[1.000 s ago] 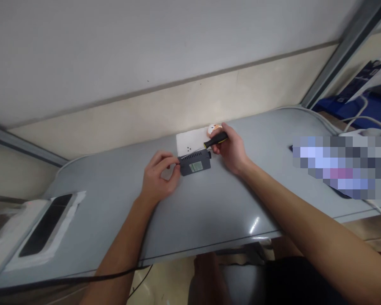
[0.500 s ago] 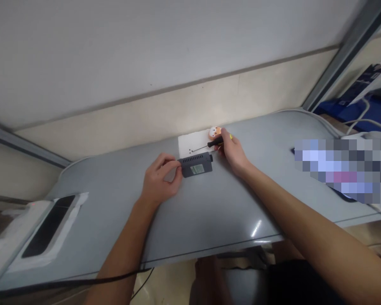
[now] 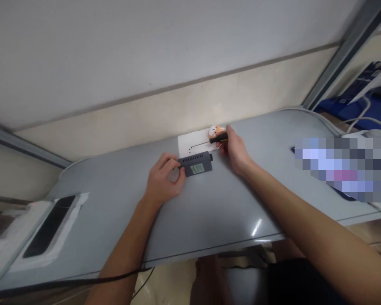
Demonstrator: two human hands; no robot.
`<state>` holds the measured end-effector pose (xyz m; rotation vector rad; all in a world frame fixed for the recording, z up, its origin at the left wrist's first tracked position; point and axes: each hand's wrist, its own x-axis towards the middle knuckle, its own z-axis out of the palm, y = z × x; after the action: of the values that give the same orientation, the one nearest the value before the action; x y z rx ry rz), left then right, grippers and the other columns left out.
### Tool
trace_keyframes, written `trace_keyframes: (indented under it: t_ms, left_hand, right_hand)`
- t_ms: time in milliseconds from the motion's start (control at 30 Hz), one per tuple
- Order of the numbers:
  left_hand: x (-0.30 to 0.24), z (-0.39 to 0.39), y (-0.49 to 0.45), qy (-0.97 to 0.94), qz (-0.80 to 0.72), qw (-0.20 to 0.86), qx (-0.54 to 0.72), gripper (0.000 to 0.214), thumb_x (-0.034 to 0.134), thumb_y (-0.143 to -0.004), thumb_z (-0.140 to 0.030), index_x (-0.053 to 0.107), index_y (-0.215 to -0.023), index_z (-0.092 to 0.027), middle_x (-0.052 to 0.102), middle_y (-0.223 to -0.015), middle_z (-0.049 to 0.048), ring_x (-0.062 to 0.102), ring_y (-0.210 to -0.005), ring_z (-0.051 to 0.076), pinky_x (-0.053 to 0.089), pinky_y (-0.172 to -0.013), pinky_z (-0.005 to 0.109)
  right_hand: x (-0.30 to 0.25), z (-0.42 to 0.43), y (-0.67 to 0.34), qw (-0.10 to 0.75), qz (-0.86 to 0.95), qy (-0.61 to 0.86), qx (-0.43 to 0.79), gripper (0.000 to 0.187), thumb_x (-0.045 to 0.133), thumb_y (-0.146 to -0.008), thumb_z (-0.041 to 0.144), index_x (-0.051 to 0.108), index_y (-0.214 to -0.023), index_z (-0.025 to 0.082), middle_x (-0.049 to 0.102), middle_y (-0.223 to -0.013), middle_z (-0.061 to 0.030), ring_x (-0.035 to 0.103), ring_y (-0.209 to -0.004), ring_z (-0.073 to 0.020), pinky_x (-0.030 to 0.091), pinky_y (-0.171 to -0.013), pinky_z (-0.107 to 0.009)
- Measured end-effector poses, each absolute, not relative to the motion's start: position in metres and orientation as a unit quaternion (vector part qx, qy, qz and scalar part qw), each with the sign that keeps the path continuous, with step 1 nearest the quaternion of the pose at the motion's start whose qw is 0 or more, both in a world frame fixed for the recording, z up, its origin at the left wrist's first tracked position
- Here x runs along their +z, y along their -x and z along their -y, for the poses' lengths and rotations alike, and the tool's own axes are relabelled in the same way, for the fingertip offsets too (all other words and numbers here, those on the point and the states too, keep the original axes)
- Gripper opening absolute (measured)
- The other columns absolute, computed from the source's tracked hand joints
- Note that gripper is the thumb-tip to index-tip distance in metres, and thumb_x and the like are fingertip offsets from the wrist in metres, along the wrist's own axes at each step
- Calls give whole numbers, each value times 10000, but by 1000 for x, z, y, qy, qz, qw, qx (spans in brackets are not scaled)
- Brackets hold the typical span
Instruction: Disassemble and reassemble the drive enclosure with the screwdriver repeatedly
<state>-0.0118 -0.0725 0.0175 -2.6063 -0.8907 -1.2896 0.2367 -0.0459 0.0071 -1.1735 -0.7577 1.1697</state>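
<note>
My left hand point(image 3: 165, 176) grips the left end of a dark grey box-shaped device point(image 3: 206, 166) between thumb and fingers. The device has a row of vent slots along its upper edge and a pale green label. In my right hand point(image 3: 235, 148) is a screwdriver point(image 3: 218, 138) with a dark handle, its thin shaft pointing left. The tip is close to several tiny dark screws point(image 3: 189, 150) on a white sheet point(image 3: 184, 143); contact cannot be made out. An orange and white animal-faced item point(image 3: 213, 131) lies just behind the screwdriver.
On the grey table point(image 3: 114, 203), a black flat panel point(image 3: 49, 226) edged with white tape lies at left. At right is a phone-like device point(image 3: 349, 197) with a pixelated screen, near white cables point(image 3: 362, 120). A wall stands behind.
My right hand and the screwdriver have shifted slightly right and up, with the tip now a little higher over the white sheet. My left hand has closed slightly further over the device.
</note>
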Motion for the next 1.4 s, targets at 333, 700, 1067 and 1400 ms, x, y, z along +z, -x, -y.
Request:
trace_keyframes:
  t_ms: [333, 700, 1067, 1400]
  left_hand:
    - [20, 71, 10, 838, 306, 10, -452, 133, 700, -892, -117, 628, -906, -228, 641, -979, 41, 653, -873, 192, 563, -771, 363]
    - [15, 69, 12, 841, 324, -30, -432, 66, 685, -961, -183, 641, -978, -230, 774, -1149, 83, 753, -1055, 227, 618, -924, 423]
    - [2, 61, 19, 812, 366, -89, -445, 81, 641, -1002, -196, 690, -945, -226, 820, -1178, 69, 781, -1022, 206, 629, -881, 382]
    - [0, 66, 19, 771, 385, -212, -461, 160, 660, -1013, -310, 717, -1127, -214, 794, -1147, 87, 773, -1052, 202, 641, -964, 360]
  right_hand:
    - [4, 40, -240, 633, 289, 474, 539, 507, 517, -965, 704, 672, -900, 226, 603, -725, -24, 415, -556, -128, 338, -552, -322]
    - [7, 37, -242, 643, 253, 458, 559, 494, 520, -962, 692, 664, -872, 228, 596, -703, -37, 402, -533, -129, 309, -507, -321]
    - [6, 35, -242, 647, 249, 451, 562, 493, 515, -975, 672, 676, -850, 223, 626, -710, -37, 403, -508, -109, 297, -478, -303]
    - [10, 37, -242, 648, 231, 456, 564, 476, 488, -1014, 615, 681, -855, 209, 598, -663, -25, 382, -481, -102, 284, -468, -292]
